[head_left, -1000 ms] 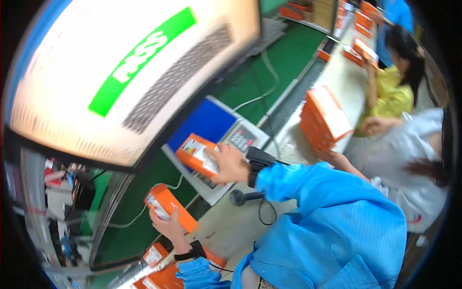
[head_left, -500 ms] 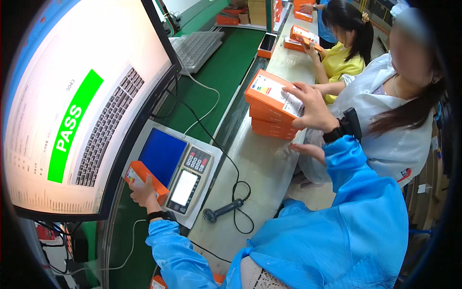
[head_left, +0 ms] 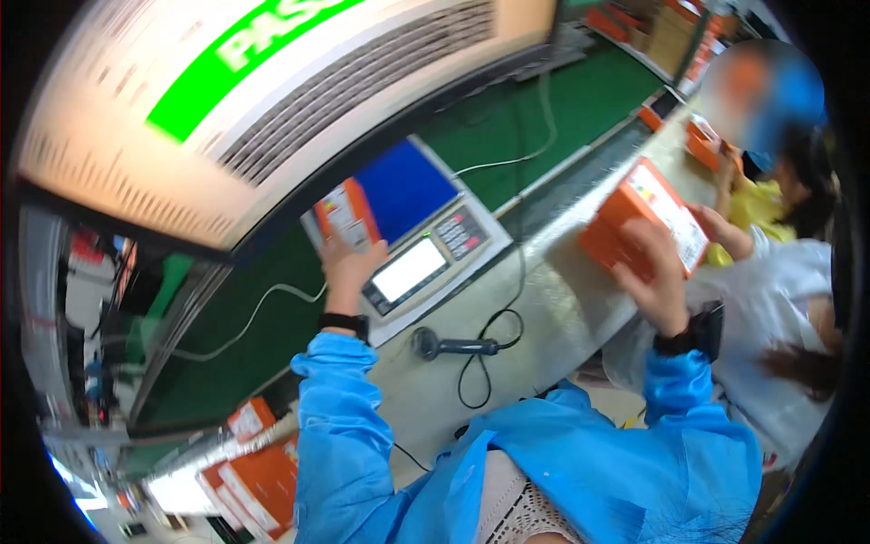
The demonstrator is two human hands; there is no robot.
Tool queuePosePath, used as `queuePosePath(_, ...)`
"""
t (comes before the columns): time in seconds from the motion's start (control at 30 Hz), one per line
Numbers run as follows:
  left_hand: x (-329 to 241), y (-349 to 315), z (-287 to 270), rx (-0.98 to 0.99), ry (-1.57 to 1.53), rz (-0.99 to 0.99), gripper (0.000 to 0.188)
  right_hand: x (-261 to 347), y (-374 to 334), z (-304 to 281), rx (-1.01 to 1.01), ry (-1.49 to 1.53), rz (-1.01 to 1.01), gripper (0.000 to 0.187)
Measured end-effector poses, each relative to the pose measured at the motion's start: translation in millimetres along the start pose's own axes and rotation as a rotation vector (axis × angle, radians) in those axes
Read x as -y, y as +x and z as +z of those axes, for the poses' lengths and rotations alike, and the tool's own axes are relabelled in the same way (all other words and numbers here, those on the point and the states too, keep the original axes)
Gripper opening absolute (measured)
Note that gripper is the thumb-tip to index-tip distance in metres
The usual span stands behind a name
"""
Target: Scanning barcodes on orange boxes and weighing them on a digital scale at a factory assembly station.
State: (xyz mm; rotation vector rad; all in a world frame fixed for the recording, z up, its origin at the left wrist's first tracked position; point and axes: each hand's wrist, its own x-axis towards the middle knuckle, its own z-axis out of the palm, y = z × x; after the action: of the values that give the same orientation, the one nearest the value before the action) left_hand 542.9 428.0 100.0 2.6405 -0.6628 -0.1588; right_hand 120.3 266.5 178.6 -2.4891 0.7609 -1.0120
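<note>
My left hand [head_left: 352,272] grips a small orange box [head_left: 344,216] with a white label, held at the near left edge of the weighing scale [head_left: 426,263]. The scale has a blue pan [head_left: 403,189] and a lit display. On the right, my right hand [head_left: 654,283] is at the near side of a stack of orange boxes [head_left: 625,231], its fingers apart and slightly blurred. Whether it touches the boxes is hard to tell. A co-worker's hand [head_left: 711,225] is at the far side of the same stack.
A black handheld scanner [head_left: 462,346] with a looped cable lies on the pale worktop [head_left: 544,322]. A large monitor [head_left: 299,118] leans over the scale's far left. More orange boxes [head_left: 258,485] are at lower left. Co-workers sit along the right side.
My view has turned left, so everything appears shifted and rotated. My right hand has gone from over the top box to the near side of the stack. My left hand still holds its box.
</note>
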Motion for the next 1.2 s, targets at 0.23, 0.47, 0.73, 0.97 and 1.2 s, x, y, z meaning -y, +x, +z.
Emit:
queuePosePath(0.23,-8,-13,23,-0.212,0.012,0.073,0.092,44,-76,231,0.801,0.334,-0.002,0.065)
queuePosePath(0.47,19,-51,8,-0.312,-0.074,0.108,0.076,47,-105,305,1.081,0.232,0.056,0.064)
queuePosePath(0.73,192,-192,9,-0.418,-0.079,-0.022,0.048,55,-75,291,1.247,0.283,0.121,0.054)
queuePosePath(0.97,265,-321,30,-0.234,0.269,-0.429,0.073,132,4,218,0.871,0.636,0.336,0.045)
queuePosePath(1.2,282,-356,64,-0.137,0.238,-0.482,0.097,147,58,242,0.759,0.850,0.436,0.026)
